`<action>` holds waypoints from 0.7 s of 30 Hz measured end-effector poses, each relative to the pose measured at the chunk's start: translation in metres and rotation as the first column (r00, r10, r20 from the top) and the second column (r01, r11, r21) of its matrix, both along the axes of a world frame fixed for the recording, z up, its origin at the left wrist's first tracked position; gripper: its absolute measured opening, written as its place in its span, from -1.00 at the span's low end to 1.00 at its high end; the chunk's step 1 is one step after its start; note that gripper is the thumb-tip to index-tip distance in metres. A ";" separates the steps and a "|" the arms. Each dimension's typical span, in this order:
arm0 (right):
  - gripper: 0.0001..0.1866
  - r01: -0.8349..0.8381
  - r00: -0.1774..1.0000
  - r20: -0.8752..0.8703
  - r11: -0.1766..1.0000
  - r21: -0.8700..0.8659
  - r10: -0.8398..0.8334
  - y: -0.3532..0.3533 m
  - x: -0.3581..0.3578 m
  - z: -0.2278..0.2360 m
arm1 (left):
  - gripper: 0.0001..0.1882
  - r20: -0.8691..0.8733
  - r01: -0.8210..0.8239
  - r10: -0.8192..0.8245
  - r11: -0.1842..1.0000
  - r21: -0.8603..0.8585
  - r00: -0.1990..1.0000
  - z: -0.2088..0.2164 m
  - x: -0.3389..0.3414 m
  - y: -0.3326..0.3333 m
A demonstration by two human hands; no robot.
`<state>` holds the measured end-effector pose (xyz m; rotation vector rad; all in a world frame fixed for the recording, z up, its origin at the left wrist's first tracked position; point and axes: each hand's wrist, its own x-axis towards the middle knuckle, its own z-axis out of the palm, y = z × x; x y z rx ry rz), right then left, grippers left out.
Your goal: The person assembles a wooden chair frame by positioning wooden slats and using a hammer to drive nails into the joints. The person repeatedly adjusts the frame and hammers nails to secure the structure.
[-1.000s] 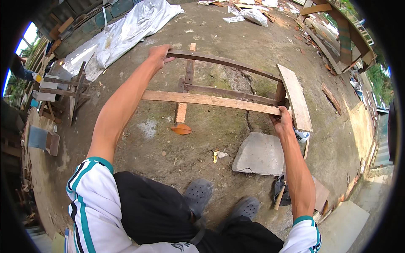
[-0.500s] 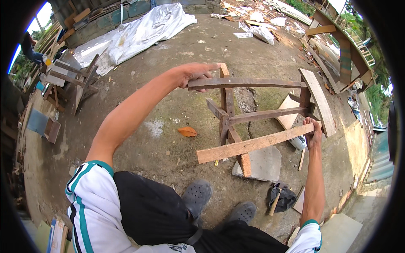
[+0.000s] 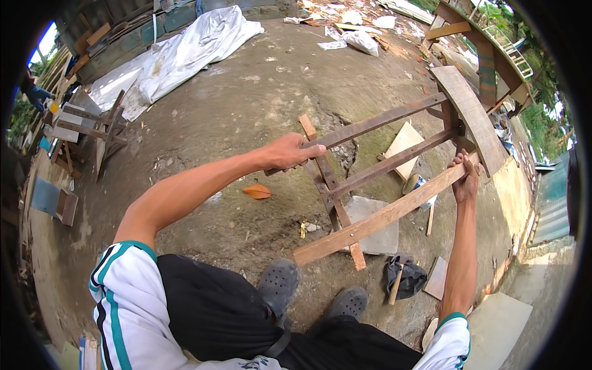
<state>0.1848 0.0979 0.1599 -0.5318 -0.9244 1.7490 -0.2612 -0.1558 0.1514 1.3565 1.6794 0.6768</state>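
Observation:
Both hands hold up a wooden frame (image 3: pixel 394 161) that looks like part of a chair or stool, with long rails, crossed short pieces at its left end and a wide pale board (image 3: pixel 470 117) across its right end. My left hand (image 3: pixel 290 153) is closed round the left end of the far dark rail. My right hand (image 3: pixel 465 177) grips the near, lighter rail close to the wide board, fingers curled over it. The frame tilts, its right end farther from me. Beneath it, partly covered, lie a stone slab (image 3: pixel 385 243) and a pale board (image 3: pixel 404 148).
By my feet, a hammer-like wooden handle (image 3: pixel 394 287) rests against a black bag (image 3: pixel 412 279). A white sheet (image 3: pixel 191 58) covers ground at the far left. Wooden chair pieces (image 3: pixel 92 129) stand left; a larger wooden structure (image 3: pixel 487 55) is far right. A crack runs through the concrete.
My left hand has come nearer to me and its fingers have wrapped round the rail. The frame has turned, its left end nearer and its right end farther away. The view has shifted slightly.

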 end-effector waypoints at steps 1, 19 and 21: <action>-0.58 -0.025 0.999 -0.037 1.000 0.005 0.026 0.000 -0.001 0.002 | -0.33 -0.042 0.004 -0.002 0.999 0.041 0.999 0.000 0.003 -0.001; -0.61 0.426 0.876 0.289 0.900 -0.090 -0.386 0.034 0.026 0.028 | -0.27 -0.145 0.057 -0.022 0.968 0.245 0.989 0.013 0.077 -0.028; -0.66 0.398 0.897 0.243 0.914 -0.079 -0.369 0.043 0.041 0.030 | -0.10 0.042 0.158 -0.166 0.977 0.141 0.985 0.011 0.065 -0.023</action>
